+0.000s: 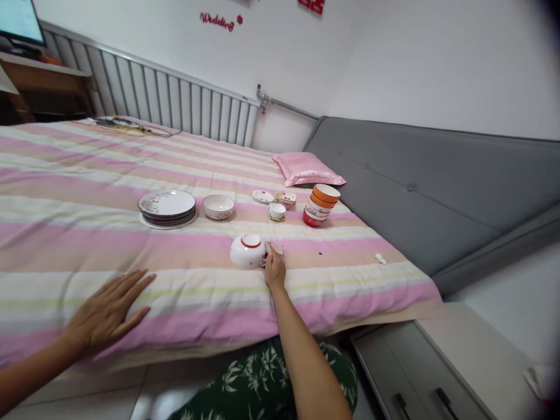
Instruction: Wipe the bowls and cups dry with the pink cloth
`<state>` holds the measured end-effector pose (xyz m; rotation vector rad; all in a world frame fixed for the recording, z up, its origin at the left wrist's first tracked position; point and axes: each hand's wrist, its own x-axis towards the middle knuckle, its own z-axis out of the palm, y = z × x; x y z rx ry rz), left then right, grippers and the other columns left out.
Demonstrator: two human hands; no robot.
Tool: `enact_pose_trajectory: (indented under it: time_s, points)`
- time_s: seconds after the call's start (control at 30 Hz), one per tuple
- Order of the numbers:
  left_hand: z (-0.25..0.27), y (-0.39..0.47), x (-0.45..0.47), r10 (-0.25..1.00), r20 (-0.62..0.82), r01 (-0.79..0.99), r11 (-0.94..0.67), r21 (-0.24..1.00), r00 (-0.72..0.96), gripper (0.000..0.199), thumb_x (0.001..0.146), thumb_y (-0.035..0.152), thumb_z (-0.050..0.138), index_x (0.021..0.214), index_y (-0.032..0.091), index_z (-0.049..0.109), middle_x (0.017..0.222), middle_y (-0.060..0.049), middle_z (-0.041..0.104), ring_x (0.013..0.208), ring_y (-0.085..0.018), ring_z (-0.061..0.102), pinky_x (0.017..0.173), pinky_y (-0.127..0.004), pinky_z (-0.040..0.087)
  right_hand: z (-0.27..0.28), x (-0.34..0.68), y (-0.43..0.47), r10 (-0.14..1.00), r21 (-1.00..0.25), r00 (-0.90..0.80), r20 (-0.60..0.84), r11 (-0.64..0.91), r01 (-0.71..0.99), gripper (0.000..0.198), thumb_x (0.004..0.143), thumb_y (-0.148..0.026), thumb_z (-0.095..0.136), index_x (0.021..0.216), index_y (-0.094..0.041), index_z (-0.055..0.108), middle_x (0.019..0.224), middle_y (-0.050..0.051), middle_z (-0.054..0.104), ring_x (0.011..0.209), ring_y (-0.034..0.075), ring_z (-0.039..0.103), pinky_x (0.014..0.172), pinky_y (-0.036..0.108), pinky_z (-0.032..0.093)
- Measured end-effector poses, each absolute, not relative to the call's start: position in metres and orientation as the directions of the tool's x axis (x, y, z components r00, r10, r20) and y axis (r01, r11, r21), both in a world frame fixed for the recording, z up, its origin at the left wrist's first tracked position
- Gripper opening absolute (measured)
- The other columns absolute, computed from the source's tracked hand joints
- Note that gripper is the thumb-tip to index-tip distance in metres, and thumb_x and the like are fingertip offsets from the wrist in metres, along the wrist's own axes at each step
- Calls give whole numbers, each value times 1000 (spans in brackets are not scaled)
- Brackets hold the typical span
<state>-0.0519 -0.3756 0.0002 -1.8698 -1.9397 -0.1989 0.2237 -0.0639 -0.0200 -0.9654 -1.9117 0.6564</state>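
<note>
On the striped bedspread, my left hand (105,312) lies flat with its fingers stretched out, holding nothing. My right hand (275,273) is closed on a small pale pink thing (275,249), partly hidden by the fingers; its kind is unclear. Right beside it, a white bowl (240,252) rests upside down, its red foot ring upward. Beyond the hands are a stack of plates (168,203), an upright white bowl (219,207) and a tilted stack of orange, white and red bowls (321,205).
Small saucers (263,197), small pink dishes (287,199) and tiny white cups (277,211) stand mid-bed. A pink pillow (310,168) lies by the grey headboard (437,175). Cables (131,125) lie far left. A nightstand (406,361) adjoins the bed at right.
</note>
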Motion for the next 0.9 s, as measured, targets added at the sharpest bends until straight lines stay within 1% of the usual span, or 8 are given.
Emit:
enact_pose_trajectory:
  time_s: [0.1,0.23,0.4,0.47,0.7,0.77,0.83,0.9]
  points:
    - [2,-375,-47,905,423,990,102,-101,-50,63,87,44,45,136,6,45,140,-20,47,132,-30,40,111,-48,24,-20,224,-64,822,-742,-325,467,564,361,47,92,-24,27,129,-17,56,122,7,63,115,17,56,100,32,41]
    - [4,-376,-42,898,436,996,85,-39,-60,65,85,49,47,133,6,50,138,-20,49,129,-31,42,111,-48,25,-21,224,-64,821,-741,-325,469,566,362,48,92,-25,27,128,-15,56,122,9,63,117,19,55,101,34,40]
    - [7,-374,-29,864,471,983,132,130,-179,68,88,57,38,133,7,51,141,-18,47,134,-28,36,114,-46,20,-23,224,-62,826,-745,-318,466,560,362,49,91,-28,27,128,-17,57,124,8,63,119,18,54,102,34,40]
    - [7,-374,-27,857,476,978,141,156,-200,70,88,59,37,133,7,51,141,-17,47,134,-28,36,115,-45,19,-23,224,-62,831,-751,-312,461,553,361,48,91,-28,28,128,-18,57,124,7,63,118,18,55,101,33,40]
    - [3,-374,-38,884,446,990,128,52,-137,69,85,56,42,131,5,52,138,-19,50,131,-30,40,113,-47,22,-22,223,-60,870,-809,-290,400,483,334,47,88,-28,32,126,-20,59,126,5,62,118,18,54,102,33,37]
    - [1,-374,-41,888,441,991,130,35,-132,68,85,54,43,132,6,52,139,-19,49,131,-30,41,113,-47,22,-22,223,-57,898,-847,-273,346,424,322,46,88,-29,33,124,-20,60,117,5,67,108,18,60,95,31,43]
    - [-2,-374,-45,893,437,993,115,2,-104,67,84,53,45,131,7,53,138,-19,50,129,-31,43,112,-47,24,-22,223,-51,924,-887,-266,275,351,302,44,89,-30,33,121,-19,62,99,4,72,90,17,65,83,30,49]
    - [-5,-374,-49,897,434,994,109,-27,-87,67,83,53,47,131,8,53,137,-19,51,128,-31,44,111,-47,25,-23,224,-44,938,-921,-280,204,281,271,42,92,-32,32,116,-17,64,85,3,71,76,16,65,72,29,51]
